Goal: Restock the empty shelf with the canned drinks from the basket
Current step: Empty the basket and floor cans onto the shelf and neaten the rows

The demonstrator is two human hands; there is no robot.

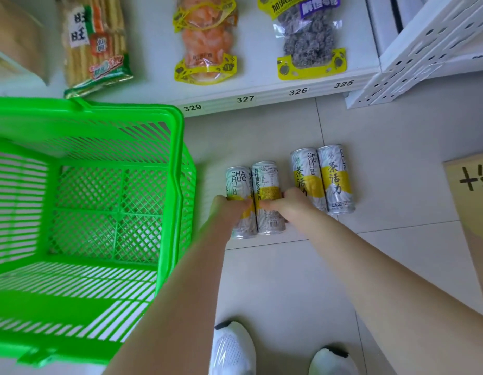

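the left hand point(229, 205) grips one can point(237, 180) and the right hand point(286, 203) grips a second can point(266, 180). these two cans touch side by side on a low white board point(212, 174), under the upper shelf point(262, 100). just to the right of them is a pair of cans point(336, 180) with the same white and yellow label, also touching each other. the green basket point(178, 147) is at the left, with its mesh bottom in full view. on the upper shelf lie three snack bags point(205, 41), above the numbers 329 to 325. a cardboard box point(473, 201) is at the right edge, and two white shoes point(232, 347) are at the bottom.
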